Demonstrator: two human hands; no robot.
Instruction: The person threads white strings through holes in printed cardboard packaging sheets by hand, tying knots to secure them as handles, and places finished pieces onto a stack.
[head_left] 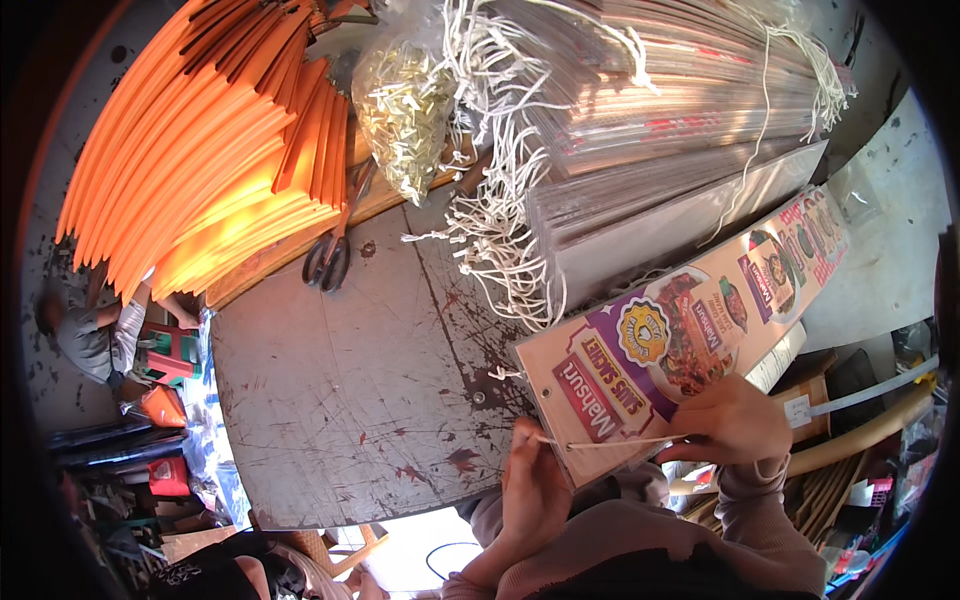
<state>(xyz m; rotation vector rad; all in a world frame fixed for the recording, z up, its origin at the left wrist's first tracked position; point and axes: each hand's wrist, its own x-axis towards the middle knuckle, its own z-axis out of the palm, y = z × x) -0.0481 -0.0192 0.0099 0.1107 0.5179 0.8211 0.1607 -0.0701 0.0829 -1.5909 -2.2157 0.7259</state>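
A long printed food poster in a clear plastic cover (595, 365) lies tilted in front of me, with an eyelet at its left edge. A white cord (625, 442) runs taut across its near left corner, between my hands. My left hand (532, 490) is closed in a pinch on the cord at the poster's near left corner. With fingers curled, my right hand (735, 420) grips the cord's other end over the poster's near edge. Behind the poster lies a thick stack of similar covered sheets (690, 215), with many knotted white cords (505, 240) hanging from its left end.
Orange folded sheets (190, 170) stand fanned at the far left on a wooden board (265, 262). Black-handled scissors (327, 262) lie beside a clear bag of small brass-coloured metal pieces (405, 120). The grey worktable (340, 400) is scratched. Another person (95, 335) sits beyond its left edge.
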